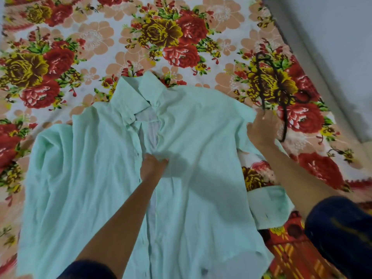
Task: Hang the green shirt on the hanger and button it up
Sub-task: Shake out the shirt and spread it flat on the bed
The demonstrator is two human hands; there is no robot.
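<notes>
The shirt [124, 178] lies flat, front up and unbuttoned, on the floral sheet [60, 47]. The left hand [154, 168] pinches the placket at mid-chest, fingers curled into the cloth. The right hand [261, 131] sits at the shirt's right shoulder; whether its fingers grip the fabric or only press it, I cannot tell. The hanger [275, 91] rests just beyond that shoulder (dark, partly blurred). To do this well, probably open the front wide, slide the hanger under the collar, then seat each shoulder before buttoning.
</notes>
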